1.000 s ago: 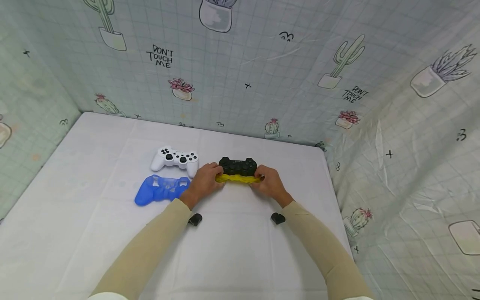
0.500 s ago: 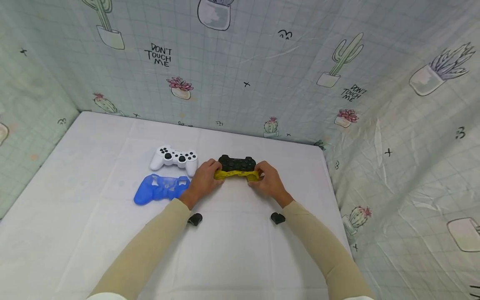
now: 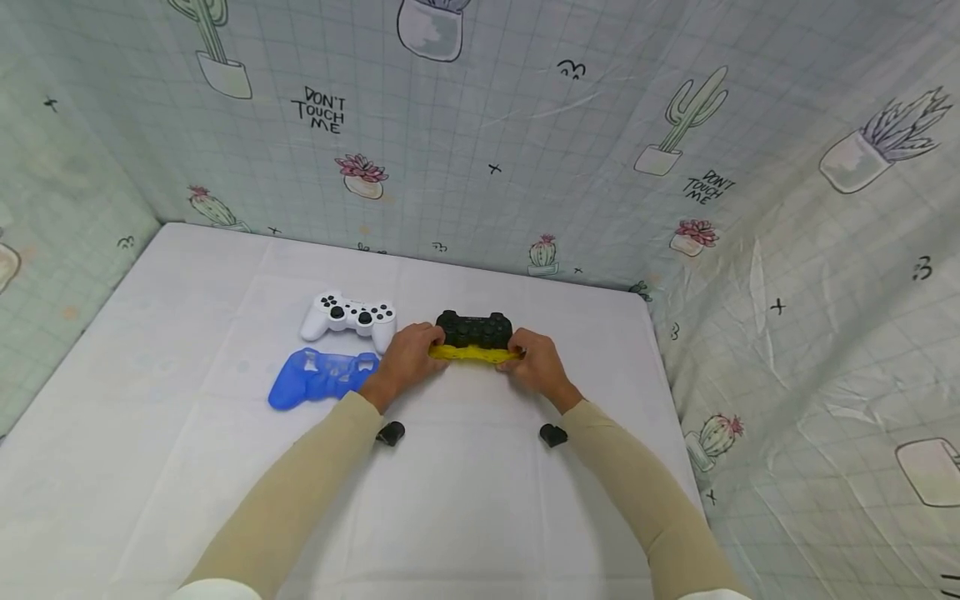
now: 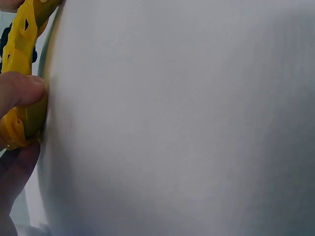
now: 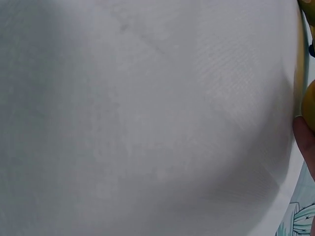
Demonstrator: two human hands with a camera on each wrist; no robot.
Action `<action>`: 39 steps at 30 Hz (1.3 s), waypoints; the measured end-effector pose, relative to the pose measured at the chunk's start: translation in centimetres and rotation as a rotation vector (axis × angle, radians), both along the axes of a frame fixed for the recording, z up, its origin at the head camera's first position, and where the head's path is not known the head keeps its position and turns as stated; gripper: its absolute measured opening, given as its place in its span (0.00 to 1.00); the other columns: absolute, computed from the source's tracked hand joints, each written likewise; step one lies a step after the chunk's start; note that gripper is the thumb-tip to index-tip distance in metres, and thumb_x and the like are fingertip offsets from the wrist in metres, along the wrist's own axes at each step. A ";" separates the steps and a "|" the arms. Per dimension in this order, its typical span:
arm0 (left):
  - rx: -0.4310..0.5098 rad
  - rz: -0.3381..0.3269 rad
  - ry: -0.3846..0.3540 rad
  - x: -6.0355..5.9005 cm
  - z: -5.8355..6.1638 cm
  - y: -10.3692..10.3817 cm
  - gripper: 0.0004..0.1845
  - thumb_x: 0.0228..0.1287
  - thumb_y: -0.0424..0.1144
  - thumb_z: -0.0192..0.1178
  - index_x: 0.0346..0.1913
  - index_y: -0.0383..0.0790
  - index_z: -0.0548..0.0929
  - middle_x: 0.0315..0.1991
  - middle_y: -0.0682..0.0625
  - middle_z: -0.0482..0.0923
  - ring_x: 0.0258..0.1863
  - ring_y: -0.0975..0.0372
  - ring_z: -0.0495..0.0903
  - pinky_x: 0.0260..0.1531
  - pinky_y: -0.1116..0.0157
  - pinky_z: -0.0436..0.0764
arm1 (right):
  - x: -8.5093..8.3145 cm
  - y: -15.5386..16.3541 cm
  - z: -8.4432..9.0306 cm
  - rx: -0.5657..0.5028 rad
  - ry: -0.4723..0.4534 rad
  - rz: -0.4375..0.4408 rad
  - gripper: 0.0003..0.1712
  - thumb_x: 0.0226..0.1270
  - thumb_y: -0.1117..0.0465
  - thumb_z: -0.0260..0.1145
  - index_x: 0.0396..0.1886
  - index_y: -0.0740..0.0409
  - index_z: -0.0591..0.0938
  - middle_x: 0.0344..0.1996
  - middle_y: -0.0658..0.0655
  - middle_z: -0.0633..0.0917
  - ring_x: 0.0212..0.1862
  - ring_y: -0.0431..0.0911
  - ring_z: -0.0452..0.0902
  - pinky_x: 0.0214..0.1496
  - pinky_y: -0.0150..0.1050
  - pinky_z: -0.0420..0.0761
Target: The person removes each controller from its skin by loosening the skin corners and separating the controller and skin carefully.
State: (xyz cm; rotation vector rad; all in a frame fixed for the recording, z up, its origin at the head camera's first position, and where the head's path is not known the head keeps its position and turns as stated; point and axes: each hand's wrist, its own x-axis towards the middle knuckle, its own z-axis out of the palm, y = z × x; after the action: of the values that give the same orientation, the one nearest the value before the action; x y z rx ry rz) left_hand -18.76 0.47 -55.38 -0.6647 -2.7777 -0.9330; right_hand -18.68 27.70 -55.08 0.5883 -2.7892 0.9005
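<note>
Yellow silicone cover [image 3: 474, 353], pinched at each end by my left hand [image 3: 406, 358] and right hand [image 3: 536, 363], sits against the black controller [image 3: 475, 328] near the table's far edge; uneven stretching risks tearing or slipping off.

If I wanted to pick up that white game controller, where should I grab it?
Probably by its two handle grips, coming from the near side. The white controller lies flat, buttons up, grips pointing toward the person, free of the blue silicone cover beside it.
</note>
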 end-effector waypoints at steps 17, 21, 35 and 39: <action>0.031 0.064 -0.021 0.4 0.2 0.2 0.11 0.60 0.36 0.75 0.41 0.40 0.84 0.36 0.45 0.81 0.36 0.54 0.78 0.42 0.57 0.82 | 0.1 -0.6 -0.4 0.017 0.004 -0.047 0.23 0.57 0.65 0.81 0.26 0.58 0.71 0.22 0.54 0.67 0.29 0.48 0.65 0.35 0.42 0.66; 0.031 0.074 -0.044 0.6 0.4 0.3 0.10 0.60 0.36 0.76 0.40 0.40 0.84 0.35 0.46 0.81 0.35 0.54 0.78 0.41 0.57 0.81 | 0.3 -0.7 -0.4 0.033 -0.024 -0.071 0.23 0.58 0.63 0.81 0.25 0.57 0.71 0.21 0.53 0.67 0.29 0.47 0.65 0.34 0.40 0.65; 0.064 0.091 -0.118 0.5 0.5 0.5 0.06 0.63 0.34 0.72 0.39 0.41 0.84 0.34 0.46 0.80 0.36 0.54 0.77 0.43 0.59 0.80 | 0.6 -0.9 -0.2 0.039 -0.118 -0.150 0.19 0.57 0.59 0.82 0.26 0.58 0.76 0.18 0.53 0.73 0.27 0.47 0.68 0.31 0.37 0.68; 0.061 0.098 -0.108 0.4 0.3 0.5 0.06 0.63 0.33 0.72 0.39 0.40 0.85 0.35 0.46 0.81 0.37 0.54 0.77 0.44 0.58 0.81 | 0.7 -1.2 -0.1 0.027 -0.129 -0.164 0.19 0.57 0.59 0.82 0.26 0.59 0.77 0.18 0.54 0.74 0.27 0.47 0.69 0.30 0.37 0.69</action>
State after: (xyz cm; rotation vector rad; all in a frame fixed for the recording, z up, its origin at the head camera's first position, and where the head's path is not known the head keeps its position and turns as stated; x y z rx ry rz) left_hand -18.40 0.93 -55.08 -0.4786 -2.8315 -1.0583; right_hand -18.00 26.45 -55.16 0.3086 -2.9160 0.8980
